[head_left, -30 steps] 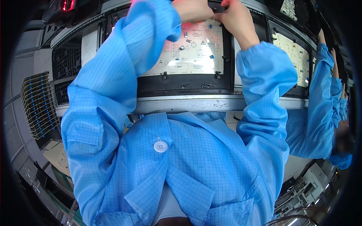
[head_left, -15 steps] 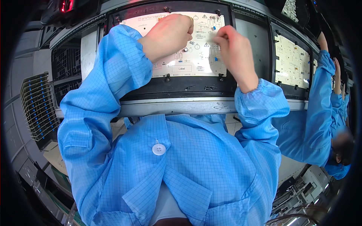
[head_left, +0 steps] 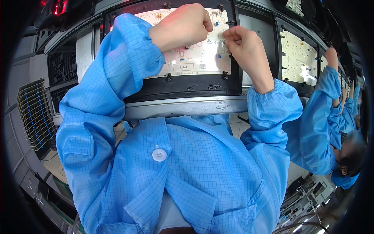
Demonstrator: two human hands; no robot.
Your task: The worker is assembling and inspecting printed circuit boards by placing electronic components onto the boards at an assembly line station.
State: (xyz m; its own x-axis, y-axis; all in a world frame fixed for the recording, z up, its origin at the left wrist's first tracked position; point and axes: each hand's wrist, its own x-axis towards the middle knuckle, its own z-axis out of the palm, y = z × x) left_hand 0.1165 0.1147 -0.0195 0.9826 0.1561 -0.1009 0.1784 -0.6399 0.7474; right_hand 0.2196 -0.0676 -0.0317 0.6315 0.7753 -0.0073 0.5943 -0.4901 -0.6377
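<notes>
In the head view, our left hand [head_left: 183,28] curls over the pale circuit board [head_left: 212,62], set in a black frame [head_left: 179,87]; our right hand [head_left: 246,43] bunches its fingers by the board's right edge. We cannot tell whether either grips anything. Seemingly fine handwork; the next move calls for steady fingertips.

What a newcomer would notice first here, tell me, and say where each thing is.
The blue checked smock fills the middle and bottom of the view, its white button standing out. Above it, the left hand and right hand reach over a pale circuit board in a black frame. Red lights glow at the upper left.
</notes>
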